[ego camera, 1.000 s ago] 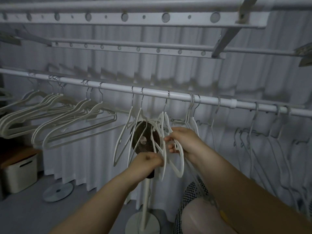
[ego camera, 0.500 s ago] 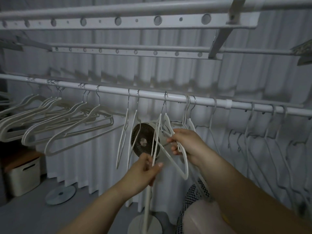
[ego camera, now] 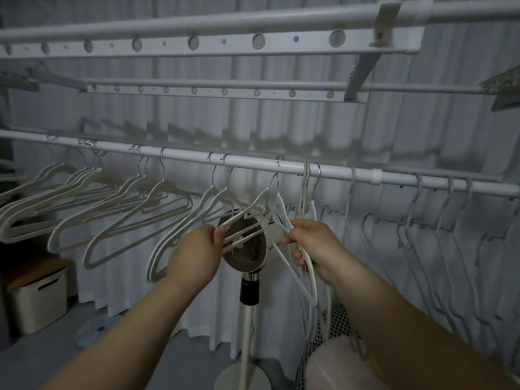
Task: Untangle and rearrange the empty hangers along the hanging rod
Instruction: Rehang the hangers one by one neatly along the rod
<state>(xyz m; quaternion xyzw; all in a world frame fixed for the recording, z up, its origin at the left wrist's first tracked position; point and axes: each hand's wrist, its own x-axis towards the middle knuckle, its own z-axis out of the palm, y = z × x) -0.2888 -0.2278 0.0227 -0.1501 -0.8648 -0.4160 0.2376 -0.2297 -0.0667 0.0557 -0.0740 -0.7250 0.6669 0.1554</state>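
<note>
Two tangled hangers being parted at mid-rod

The left hand (ego camera: 194, 254) curls round one arm of a white hanger (ego camera: 245, 206), which tilts leftward. The right hand (ego camera: 312, 246) pinches the neighbouring hanger (ego camera: 311, 280). Both hook onto the hanging rod (ego camera: 332, 171), near a standing fan (ego camera: 247, 254). They look light and stiff, probably best held close to the hook.

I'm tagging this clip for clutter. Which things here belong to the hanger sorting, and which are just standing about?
In the job: white hanging rod, tilted white plastic hanger in left hand, edge-on white hanger in right hand.
Standing about: white pedestal fan, lidded white storage box, perforated overhead rack.
</note>
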